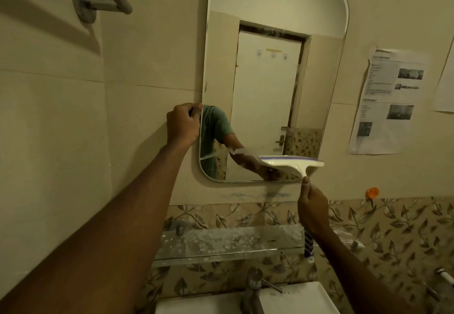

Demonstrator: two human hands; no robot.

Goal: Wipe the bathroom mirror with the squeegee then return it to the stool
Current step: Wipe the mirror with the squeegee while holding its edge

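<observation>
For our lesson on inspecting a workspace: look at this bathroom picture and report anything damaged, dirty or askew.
The mirror has a crack-like line across its lower left corner, below where the left hand grips its edge. The glass shelf beneath is blotched with white spots.
</observation>
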